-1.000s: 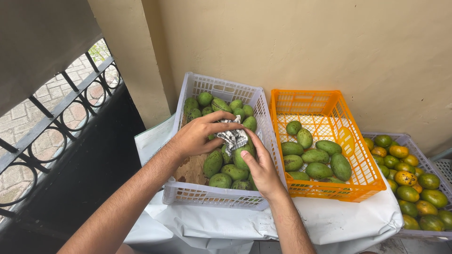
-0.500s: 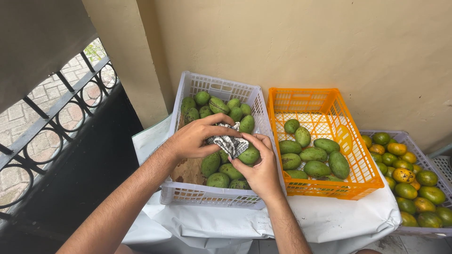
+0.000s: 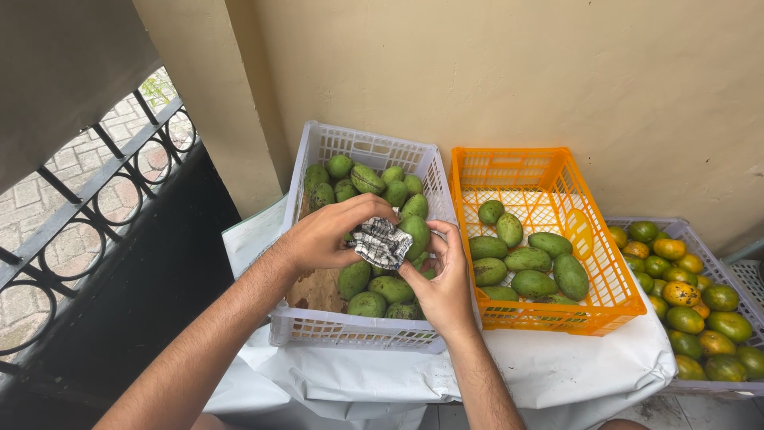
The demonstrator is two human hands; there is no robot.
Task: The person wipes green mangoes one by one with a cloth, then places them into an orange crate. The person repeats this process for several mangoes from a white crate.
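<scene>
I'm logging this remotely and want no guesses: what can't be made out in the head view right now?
- Mango: mostly covered by the checked cloth and the right hand; its surface cannot be judged.
- Left hand: fingertips buried in the cloth.
- Pale crate: the floor under the fruit is hidden.
- Right-hand crate: cut off by the picture's edge.
- Orange crate: its front wall screens the lowest mangoes.

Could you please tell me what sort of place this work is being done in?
Probably a home balcony or porch used for sorting fruit. A black iron railing overlooks brick paving below, and crates of green mangoes, one white crate and one orange crate, sit on a cloth-covered table against a plain painted wall.
</scene>
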